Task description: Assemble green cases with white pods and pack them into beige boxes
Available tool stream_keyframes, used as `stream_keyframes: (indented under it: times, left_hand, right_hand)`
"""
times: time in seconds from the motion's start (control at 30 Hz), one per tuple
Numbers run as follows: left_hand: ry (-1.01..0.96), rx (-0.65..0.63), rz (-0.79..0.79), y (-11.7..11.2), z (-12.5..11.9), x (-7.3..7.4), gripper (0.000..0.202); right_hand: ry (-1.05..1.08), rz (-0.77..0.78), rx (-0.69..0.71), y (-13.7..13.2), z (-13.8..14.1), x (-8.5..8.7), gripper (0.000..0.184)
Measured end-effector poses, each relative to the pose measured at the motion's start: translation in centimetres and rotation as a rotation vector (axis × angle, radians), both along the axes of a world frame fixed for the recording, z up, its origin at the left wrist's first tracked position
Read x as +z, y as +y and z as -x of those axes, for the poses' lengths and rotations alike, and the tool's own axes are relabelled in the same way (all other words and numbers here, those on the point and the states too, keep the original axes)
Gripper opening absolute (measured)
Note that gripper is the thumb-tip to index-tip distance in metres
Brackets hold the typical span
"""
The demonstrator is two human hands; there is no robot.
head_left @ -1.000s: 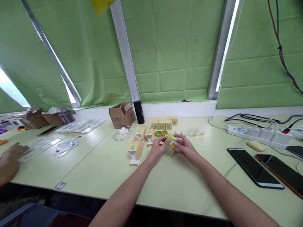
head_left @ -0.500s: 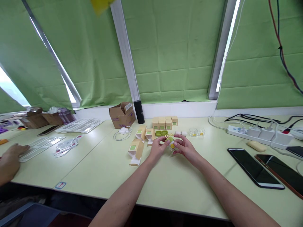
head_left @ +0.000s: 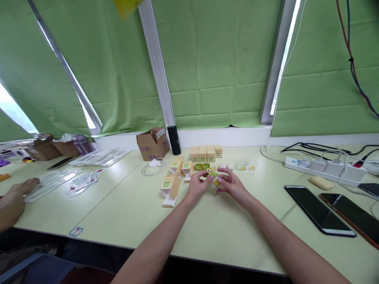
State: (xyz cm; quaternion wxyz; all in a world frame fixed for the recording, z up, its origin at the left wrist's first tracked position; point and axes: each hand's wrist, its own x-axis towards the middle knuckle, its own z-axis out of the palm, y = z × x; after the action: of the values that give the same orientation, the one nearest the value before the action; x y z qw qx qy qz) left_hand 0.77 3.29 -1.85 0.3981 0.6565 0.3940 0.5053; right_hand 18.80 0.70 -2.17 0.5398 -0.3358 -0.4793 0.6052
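Note:
Between my two hands is a small clear container with a green lid (head_left: 213, 179), a pale yellow loop on top and something yellow inside. My left hand (head_left: 197, 185) pinches its lid side, while the fingers of my right hand (head_left: 232, 185) grip it from the right. Just behind lie green open caps (head_left: 201, 166), small white round pieces (head_left: 226, 167) and clear cups with yellow inside (head_left: 246, 165). Left of my hands, opened small cardboard boxes (head_left: 170, 187) lie with their flaps out. Several closed little boxes (head_left: 206, 154) stand in a group behind.
Right: phones (head_left: 319, 209), a power strip (head_left: 325, 169) with cables and a beige oval object (head_left: 321, 182). Back left: a carton (head_left: 152, 146), a black cylinder (head_left: 174, 140) and a white charger with cable (head_left: 155, 163). Far left, another person's hand (head_left: 17, 195) touches clear plastic strips (head_left: 51, 185).
My hands and the container hold almost the same pose. The other person's hand at the far left has shifted slightly over the plastic strips.

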Motion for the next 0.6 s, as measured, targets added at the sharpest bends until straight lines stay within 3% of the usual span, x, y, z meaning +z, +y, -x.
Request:
stream_keyframes:
  times: [0.6]
  left_hand:
    - [-0.046,-0.019,-0.021,-0.16,0.14,0.09,0.052]
  right_hand:
    - [0.068,-0.049,-0.029,-0.02,0.05,0.11,0.061]
